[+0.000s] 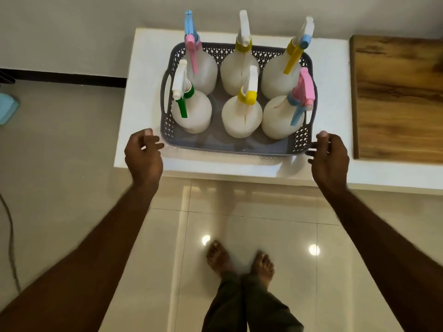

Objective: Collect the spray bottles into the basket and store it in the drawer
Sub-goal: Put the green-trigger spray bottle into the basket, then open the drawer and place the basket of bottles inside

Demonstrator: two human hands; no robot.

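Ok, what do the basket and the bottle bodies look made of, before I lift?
Basket: looks like moulded grey plastic, matte, with lattice cut-out walls and handle slots. Bottle bodies, such as the green-trigger bottle: apparently translucent white plastic, frosted; a mould seam shows on some. Rigidity cannot be judged.

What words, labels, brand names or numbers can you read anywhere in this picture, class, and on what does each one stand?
None can be read. The six spray bottles in the grey basket are plain white, with no label showing. The white counter and the wooden board bear no writing either.
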